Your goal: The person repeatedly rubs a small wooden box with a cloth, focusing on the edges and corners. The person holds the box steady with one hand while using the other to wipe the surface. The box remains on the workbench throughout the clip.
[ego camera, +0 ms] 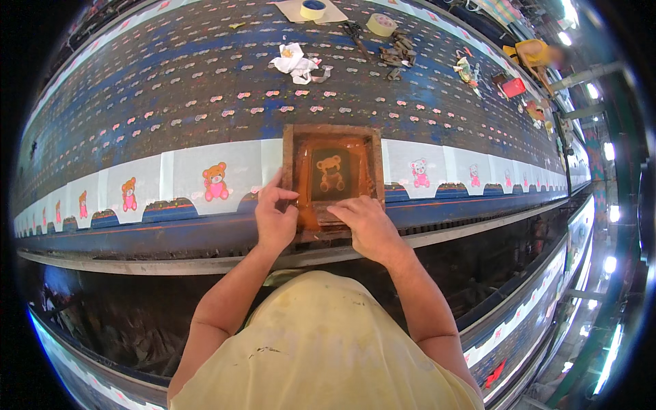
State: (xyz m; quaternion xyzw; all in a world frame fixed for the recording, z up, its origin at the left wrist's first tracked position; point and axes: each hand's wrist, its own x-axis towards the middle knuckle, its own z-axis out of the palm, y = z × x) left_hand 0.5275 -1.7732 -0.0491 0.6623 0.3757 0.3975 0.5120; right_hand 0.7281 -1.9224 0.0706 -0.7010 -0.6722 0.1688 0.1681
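Observation:
A wooden screen-printing frame lies on the long printing table, over a strip of white fabric pieces. Orange ink coats the inside of its mesh around a dark panel with a teddy bear stencil. My left hand grips the left rail of the frame. At the near end of the mesh, my right hand holds a squeegee, partly hidden under the fingers. Left of the frame, the fabric bears orange and pink teddy bear prints. On the right, the bear prints are pink and white with outlines.
Crumpled white cloth, scissors and tape rolls lie on the table's far part. A red container stands farther right, near a person in yellow. A metal rail edges the table before me.

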